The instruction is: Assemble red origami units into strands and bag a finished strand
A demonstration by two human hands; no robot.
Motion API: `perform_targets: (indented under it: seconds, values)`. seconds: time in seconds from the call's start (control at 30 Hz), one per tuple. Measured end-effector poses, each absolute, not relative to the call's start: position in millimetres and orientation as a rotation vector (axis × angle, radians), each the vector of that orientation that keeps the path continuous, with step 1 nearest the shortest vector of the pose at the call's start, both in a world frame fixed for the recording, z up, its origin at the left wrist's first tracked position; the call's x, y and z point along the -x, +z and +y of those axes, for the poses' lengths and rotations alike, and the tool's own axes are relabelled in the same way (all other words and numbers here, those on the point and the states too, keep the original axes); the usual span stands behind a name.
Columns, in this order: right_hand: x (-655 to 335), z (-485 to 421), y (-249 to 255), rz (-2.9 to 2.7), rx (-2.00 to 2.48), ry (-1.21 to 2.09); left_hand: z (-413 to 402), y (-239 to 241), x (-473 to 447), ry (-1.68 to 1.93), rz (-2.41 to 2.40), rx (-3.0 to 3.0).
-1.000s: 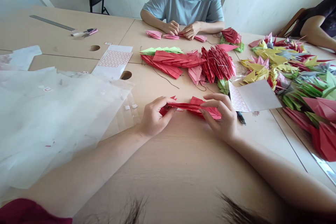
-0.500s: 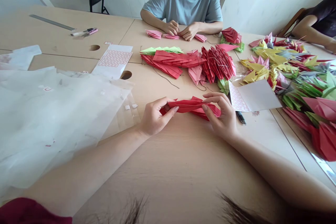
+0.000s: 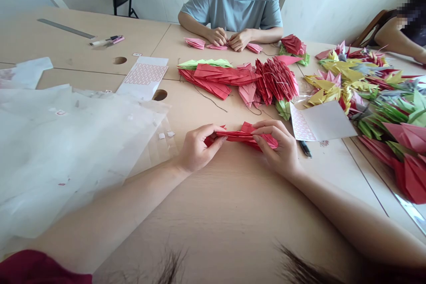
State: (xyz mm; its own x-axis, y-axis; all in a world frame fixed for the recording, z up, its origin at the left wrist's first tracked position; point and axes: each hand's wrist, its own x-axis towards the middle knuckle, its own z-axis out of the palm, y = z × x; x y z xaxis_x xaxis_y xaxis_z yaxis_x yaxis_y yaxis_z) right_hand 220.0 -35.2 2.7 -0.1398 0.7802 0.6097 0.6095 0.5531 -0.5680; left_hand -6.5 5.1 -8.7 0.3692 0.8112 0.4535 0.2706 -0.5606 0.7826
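Observation:
A flat stack of red folded paper cranes (image 3: 240,135) lies low over the wooden table (image 3: 216,213), held from both ends. My left hand (image 3: 196,148) pinches its left end between thumb and fingers. My right hand (image 3: 278,146) curls over its right end with the fingers closed on the paper. More red and light green strung cranes (image 3: 229,75) lie just beyond on the table.
Translucent plastic sheets (image 3: 66,142) cover the left side. A white sticker sheet (image 3: 321,122) and a black pen (image 3: 304,148) lie right of my right hand. Heaps of colourful cranes (image 3: 382,97) fill the right. A person in a blue shirt (image 3: 233,4) folds pink paper opposite; another person's arm (image 3: 399,40) is far right.
My right hand's fingers have curled down tighter over the right end of the red stack, and the stack has been pressed flatter. My left hand has barely moved.

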Motion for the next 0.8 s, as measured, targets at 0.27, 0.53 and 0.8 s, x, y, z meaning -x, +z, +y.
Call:
perform_targets:
  seconds: [0.27,0.53,0.8]
  values:
    - [-224,-31,-1,-1.861,1.066,0.083,6,-9,6,1.171,0.851,-1.951]
    - [-217,-35,-4,-2.025,0.978,-0.137,-8,2,7,1.381,0.887,-2.61]
    - [-211,-41,-6,-2.077,0.856,-0.17,-8,-1,3,1.333,0.805,-2.778]
